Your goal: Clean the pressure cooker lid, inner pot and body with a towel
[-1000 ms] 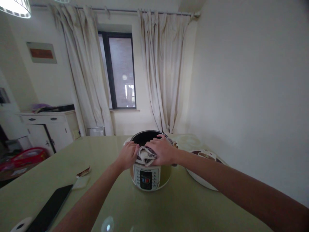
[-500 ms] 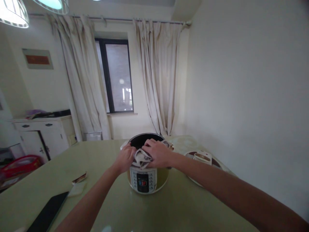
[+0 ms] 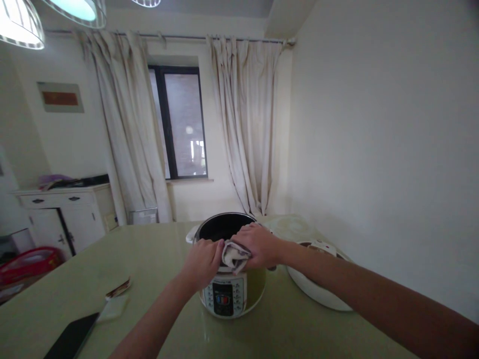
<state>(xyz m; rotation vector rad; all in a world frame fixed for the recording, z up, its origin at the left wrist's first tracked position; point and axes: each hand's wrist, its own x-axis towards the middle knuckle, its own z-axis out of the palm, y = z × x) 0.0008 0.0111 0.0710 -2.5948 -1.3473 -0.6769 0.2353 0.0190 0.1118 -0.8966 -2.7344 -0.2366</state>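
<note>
An electric pressure cooker (image 3: 250, 284) without its lid stands upright on the table, its control panel facing me and its dark inside showing. My left hand (image 3: 202, 262) is closed over the near left part of the rim, its thumb against a cloth. In my right hand (image 3: 258, 244) is the folded, patterned cloth (image 3: 235, 255), pressed at the front rim. My fingers hide part of the rim and of the cloth.
The cooker's lid (image 3: 318, 291) lies to the right, partly behind my right forearm. On the left of the table (image 3: 149, 249) are a dark phone (image 3: 73, 335) and small flat items (image 3: 114, 306). A white cabinet (image 3: 80, 214) and a red basket (image 3: 32, 264) stand beyond.
My right hand and the cloth have shifted slightly right along the front rim. My left hand stays at the rim, now more closed. The view has tilted up a little.
</note>
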